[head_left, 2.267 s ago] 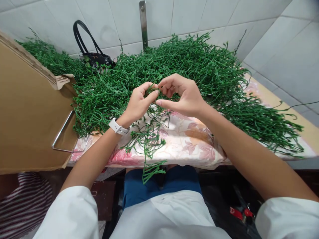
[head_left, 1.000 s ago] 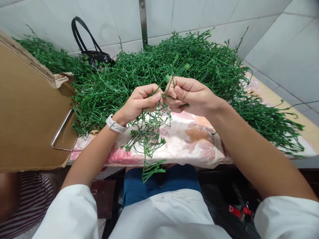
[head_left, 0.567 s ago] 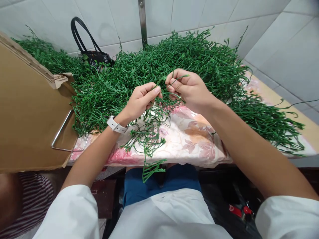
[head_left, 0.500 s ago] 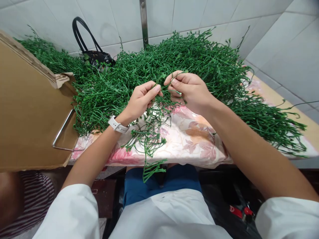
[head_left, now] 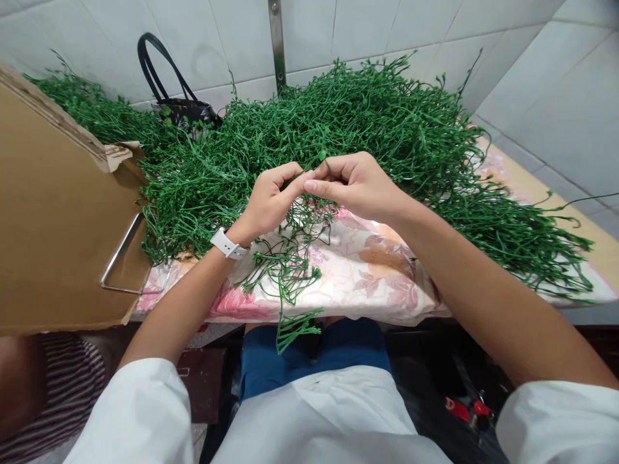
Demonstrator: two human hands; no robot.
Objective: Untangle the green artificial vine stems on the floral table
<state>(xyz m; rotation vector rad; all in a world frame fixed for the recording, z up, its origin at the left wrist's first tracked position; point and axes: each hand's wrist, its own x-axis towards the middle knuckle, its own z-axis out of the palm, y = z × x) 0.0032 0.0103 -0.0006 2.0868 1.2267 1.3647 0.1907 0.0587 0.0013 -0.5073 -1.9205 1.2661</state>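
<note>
My left hand [head_left: 271,198] and my right hand [head_left: 360,185] meet at the fingertips over the front of a big heap of green plastic-looking stems [head_left: 377,116]. Both are closed in a pinch. Between them is a thin green stem [head_left: 323,156], its small bud-like tip poking up above the fingers; most of it is hidden. Below my left hand a loose tangle of green stems [head_left: 290,267] trails down the cloth. A few of its ends hang over the table's front edge above my lap.
A floral cloth [head_left: 387,277] covers the table. At left stands a cardboard box [head_left: 58,206] beside a bent metal wire stand [head_left: 118,264]. Behind the heap, a black handbag [head_left: 188,111] leans near the tiled wall. Another person's striped garment [head_left: 72,386] shows at lower left.
My right hand has moved left and slightly down, its fingertips now against my left hand's. The stem that stretched and looped from the right fingers is now mostly hidden.
</note>
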